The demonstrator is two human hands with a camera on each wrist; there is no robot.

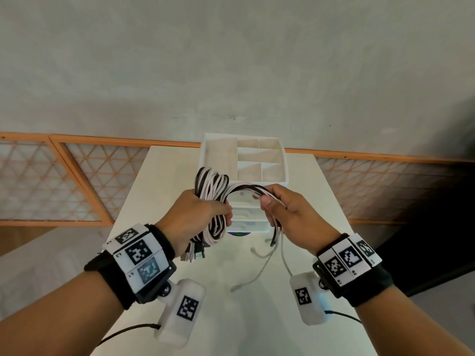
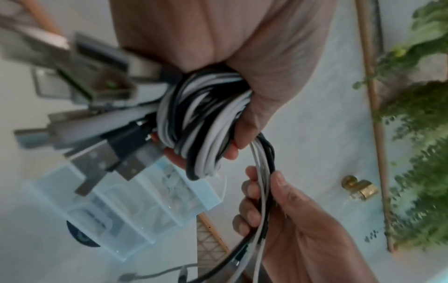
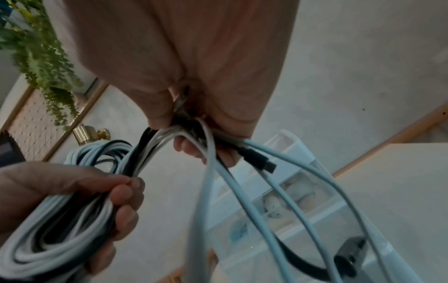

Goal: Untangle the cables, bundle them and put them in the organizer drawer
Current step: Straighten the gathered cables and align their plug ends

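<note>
My left hand grips a coiled bundle of black and white cables above the table, the loops sticking up and several USB plugs hanging below the fist. The coil fills the left wrist view. My right hand pinches the loose strands that arc over from the coil; their ends dangle toward the table. In the right wrist view those strands fan out under the fingers. Behind the hands stands the white organizer with clear drawers.
The organizer's top tray has open compartments. A white table carries it; a loose white cable trails on the tabletop. A dark round object peeks out below the drawers. Orange-framed lattice panels line the wall.
</note>
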